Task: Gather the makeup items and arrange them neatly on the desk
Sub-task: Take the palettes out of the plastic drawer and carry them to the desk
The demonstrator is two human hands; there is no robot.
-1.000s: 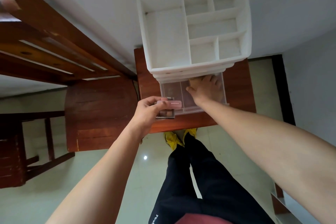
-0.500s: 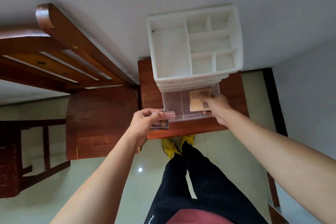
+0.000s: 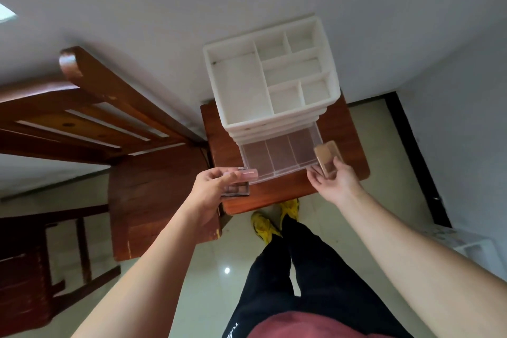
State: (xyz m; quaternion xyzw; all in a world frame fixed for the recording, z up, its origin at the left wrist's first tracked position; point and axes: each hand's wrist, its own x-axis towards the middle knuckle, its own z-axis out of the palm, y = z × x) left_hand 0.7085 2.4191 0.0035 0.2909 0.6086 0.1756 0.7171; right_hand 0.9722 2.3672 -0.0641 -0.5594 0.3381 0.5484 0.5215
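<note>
A white makeup organiser (image 3: pixel 270 74) with several top compartments stands on a small wooden table (image 3: pixel 277 192). Its clear bottom drawer (image 3: pixel 279 156) is pulled out and shows three bare sections. My left hand (image 3: pixel 211 189) holds a pink tube (image 3: pixel 245 175) and a clear eyeshadow palette (image 3: pixel 236 189) together at the drawer's front left corner. My right hand (image 3: pixel 333 180) grips a tan compact case (image 3: pixel 327 158), lifted just right of the drawer's front right corner.
A wooden chair (image 3: pixel 153 195) stands left of the table, close to my left forearm. More dark wooden furniture (image 3: pixel 24 261) is at far left. The wall runs behind the organiser. My legs and yellow shoes (image 3: pixel 274 217) stand on the tiled floor below the table.
My right hand has taken the tan compact out of the drawer and drawn it right and toward me. My left hand stays at the drawer's left corner, still holding its items.
</note>
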